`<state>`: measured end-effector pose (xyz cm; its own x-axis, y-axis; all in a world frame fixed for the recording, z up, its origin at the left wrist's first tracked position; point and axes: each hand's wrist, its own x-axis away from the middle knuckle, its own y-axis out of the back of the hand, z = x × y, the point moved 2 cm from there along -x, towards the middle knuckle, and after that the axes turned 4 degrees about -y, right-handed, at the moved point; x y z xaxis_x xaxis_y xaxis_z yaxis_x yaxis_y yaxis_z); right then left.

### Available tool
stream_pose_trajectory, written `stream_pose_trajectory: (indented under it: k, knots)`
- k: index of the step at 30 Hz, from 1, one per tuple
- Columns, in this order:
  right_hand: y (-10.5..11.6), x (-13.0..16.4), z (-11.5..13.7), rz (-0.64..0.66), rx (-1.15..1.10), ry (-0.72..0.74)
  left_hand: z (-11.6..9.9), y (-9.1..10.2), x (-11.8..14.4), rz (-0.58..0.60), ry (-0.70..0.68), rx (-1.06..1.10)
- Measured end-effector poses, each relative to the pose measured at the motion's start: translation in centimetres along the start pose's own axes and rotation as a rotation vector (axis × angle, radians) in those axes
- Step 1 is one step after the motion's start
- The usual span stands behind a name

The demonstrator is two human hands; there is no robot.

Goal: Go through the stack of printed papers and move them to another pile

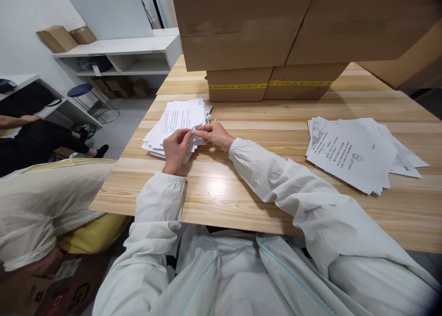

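Note:
A pile of printed sheets (179,118) lies fanned out on the left part of the wooden table. My left hand (175,149) is at its near edge, thumb and forefinger pinched on the near right corner of the top sheet. Coming in from the right, my right hand (217,135) pinches the same corner, its fingertips meeting those of the left. A bit of white paper shows between the fingertips. On the right side of the table rests a second, uneven pile of printed sheets (352,157), apart from both hands.
Large cardboard boxes (241,26) are stacked at the back of the wooden table (235,196), with yellow tape on the lower ones. At the left, a person in a light top (51,205) bends beside the table near a carton (76,288). Farther off are another seated person and a blue stool (80,90).

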<state>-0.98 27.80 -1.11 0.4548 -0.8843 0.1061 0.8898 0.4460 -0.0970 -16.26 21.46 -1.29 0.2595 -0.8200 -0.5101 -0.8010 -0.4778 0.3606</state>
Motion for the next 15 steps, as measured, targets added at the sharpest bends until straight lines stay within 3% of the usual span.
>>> stream_pose_trajectory:
  k: [6,12,15]
  knots:
    - [-0.2,0.1,0.3,-0.049,0.023,-0.028,-1.0,-0.2,-0.1,-0.018,0.107,0.033]
    - [-0.2,0.3,0.5,-0.053,0.054,-0.060,-1.7,-0.6,-0.8,-0.079,0.172,-0.151]
    - [-0.2,0.5,0.5,-0.061,0.085,-0.062,-1.0,-0.3,-1.2,-0.177,0.180,-0.189]
